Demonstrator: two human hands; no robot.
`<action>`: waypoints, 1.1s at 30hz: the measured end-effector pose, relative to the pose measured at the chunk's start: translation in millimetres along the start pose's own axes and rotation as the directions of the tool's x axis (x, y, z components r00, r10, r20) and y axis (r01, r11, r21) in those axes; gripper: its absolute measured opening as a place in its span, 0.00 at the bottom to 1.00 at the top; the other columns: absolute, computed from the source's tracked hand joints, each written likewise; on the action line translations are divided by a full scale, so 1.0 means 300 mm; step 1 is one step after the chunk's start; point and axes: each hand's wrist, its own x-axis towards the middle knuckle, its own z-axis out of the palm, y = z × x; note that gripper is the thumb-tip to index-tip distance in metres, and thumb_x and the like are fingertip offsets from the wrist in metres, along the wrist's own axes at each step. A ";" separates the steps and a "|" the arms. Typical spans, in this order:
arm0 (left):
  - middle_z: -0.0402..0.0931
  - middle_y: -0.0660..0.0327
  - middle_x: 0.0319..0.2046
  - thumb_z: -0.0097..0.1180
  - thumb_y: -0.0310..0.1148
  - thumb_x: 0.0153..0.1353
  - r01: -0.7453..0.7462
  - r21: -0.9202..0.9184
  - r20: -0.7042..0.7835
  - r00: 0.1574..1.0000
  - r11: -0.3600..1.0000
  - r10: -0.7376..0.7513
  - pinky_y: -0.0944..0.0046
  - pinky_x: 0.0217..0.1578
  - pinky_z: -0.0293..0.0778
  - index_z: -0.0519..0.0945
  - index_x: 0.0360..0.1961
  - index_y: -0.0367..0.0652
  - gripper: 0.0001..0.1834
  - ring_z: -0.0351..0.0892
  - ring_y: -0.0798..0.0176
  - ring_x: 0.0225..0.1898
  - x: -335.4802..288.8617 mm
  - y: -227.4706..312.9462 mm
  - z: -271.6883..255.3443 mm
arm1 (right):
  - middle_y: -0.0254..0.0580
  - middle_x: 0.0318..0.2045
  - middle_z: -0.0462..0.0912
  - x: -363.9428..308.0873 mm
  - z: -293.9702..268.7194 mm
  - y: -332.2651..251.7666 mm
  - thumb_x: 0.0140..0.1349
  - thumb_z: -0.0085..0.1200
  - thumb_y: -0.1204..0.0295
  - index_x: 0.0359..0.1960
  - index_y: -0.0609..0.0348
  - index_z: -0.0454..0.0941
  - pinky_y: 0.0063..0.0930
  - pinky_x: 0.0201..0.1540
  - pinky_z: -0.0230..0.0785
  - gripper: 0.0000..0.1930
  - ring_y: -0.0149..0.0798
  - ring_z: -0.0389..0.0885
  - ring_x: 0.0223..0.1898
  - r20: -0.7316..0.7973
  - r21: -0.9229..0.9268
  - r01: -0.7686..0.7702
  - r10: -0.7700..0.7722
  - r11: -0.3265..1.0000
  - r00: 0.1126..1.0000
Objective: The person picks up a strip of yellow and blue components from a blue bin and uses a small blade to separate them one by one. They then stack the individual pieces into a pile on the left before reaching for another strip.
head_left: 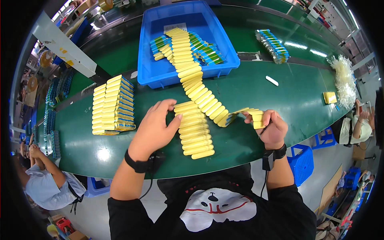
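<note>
A long chain of yellow, round-ended slim packets [204, 98] runs out of a blue plastic tub [145, 60] and across the green table. At its free end my right hand [275, 130] pinches the packets, lifting that end off the tabletop. Just left of the chain, a folded row of the same yellow packets [195, 132] lies near me. My left hand [158, 126] rests against the left edge of this row, thumb and fingers apart. Blue-and-green packet faces [206, 50] show among the yellow ones in the tub.
Stacked yellow packets with blue sides [114, 106] stand left of my left hand. A blue-topped bundle [274, 46], a white stick-like piece [272, 81], a small yellow block [329, 97] and clear plastic wrappers [344, 78] lie to the right. Other people sit at both sides.
</note>
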 end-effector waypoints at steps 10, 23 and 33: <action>0.78 0.62 0.30 0.62 0.26 0.64 0.238 -0.294 0.002 0.969 0.926 -0.249 0.70 0.38 0.72 0.68 0.61 0.35 0.26 0.74 0.71 0.32 -0.109 0.029 0.118 | 0.70 0.51 0.80 0.019 0.019 0.003 0.76 0.37 0.58 0.30 0.58 0.79 0.59 0.71 0.52 0.23 0.69 0.75 0.59 0.061 0.332 0.279 -0.316 0.901 0.947; 0.75 0.69 0.30 0.61 0.20 0.63 0.293 -0.449 0.114 0.956 0.844 -0.271 0.75 0.35 0.64 0.70 0.55 0.39 0.21 0.69 0.77 0.31 -0.110 0.032 0.109 | 0.74 0.56 0.76 -0.003 0.008 -0.001 0.78 0.34 0.61 0.32 0.63 0.77 0.60 0.67 0.62 0.23 0.72 0.70 0.63 0.061 0.399 0.290 -0.341 0.870 0.938; 0.74 0.70 0.30 0.62 0.22 0.62 0.259 -0.340 0.185 0.961 0.904 -0.206 0.73 0.38 0.66 0.72 0.54 0.40 0.20 0.69 0.77 0.33 -0.110 0.051 0.114 | 0.68 0.51 0.79 -0.007 -0.006 0.019 0.77 0.34 0.61 0.33 0.65 0.76 0.66 0.67 0.60 0.22 0.70 0.71 0.63 0.049 0.379 0.327 -0.371 0.866 0.927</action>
